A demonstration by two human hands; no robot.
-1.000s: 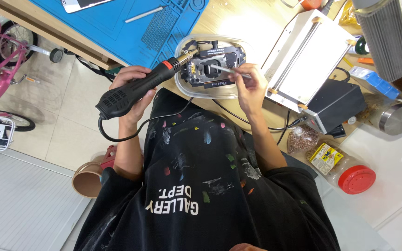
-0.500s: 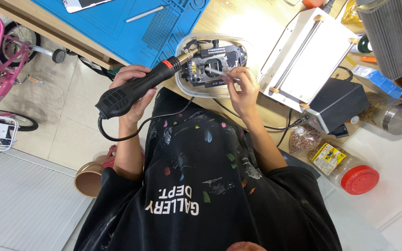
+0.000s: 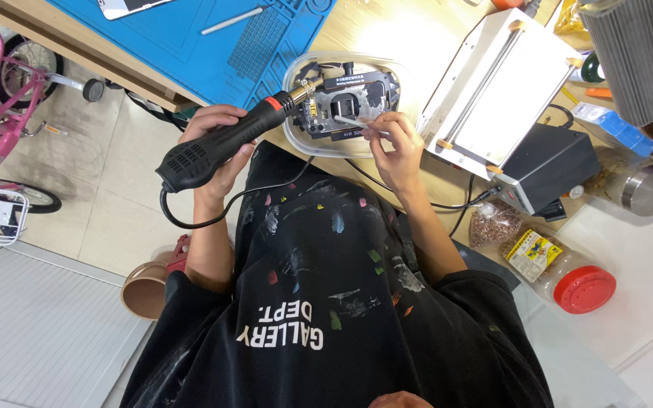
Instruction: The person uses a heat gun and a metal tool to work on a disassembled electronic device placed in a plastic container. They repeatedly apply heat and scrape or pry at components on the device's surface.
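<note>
Left hand (image 3: 217, 143) fingers grip a black heat gun (image 3: 228, 140) — right hand (image 3: 394, 147) fingers pinch tweezers (image 3: 353, 122) over the clamped board (image 3: 345, 102).

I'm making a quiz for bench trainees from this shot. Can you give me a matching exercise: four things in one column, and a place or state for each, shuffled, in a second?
Things:
1. black hot-air gun
2. slim tool
3. clear jar with a red lid
4. blue work mat

Places or states:
A. lying on its side at the right
B. held in the left hand, nozzle aimed at the black fixture
C. spread on the wooden bench, left of the fixture
D. pinched in the right hand, tip on the fixture

Pairs: 1-B, 2-D, 3-A, 4-C
</note>
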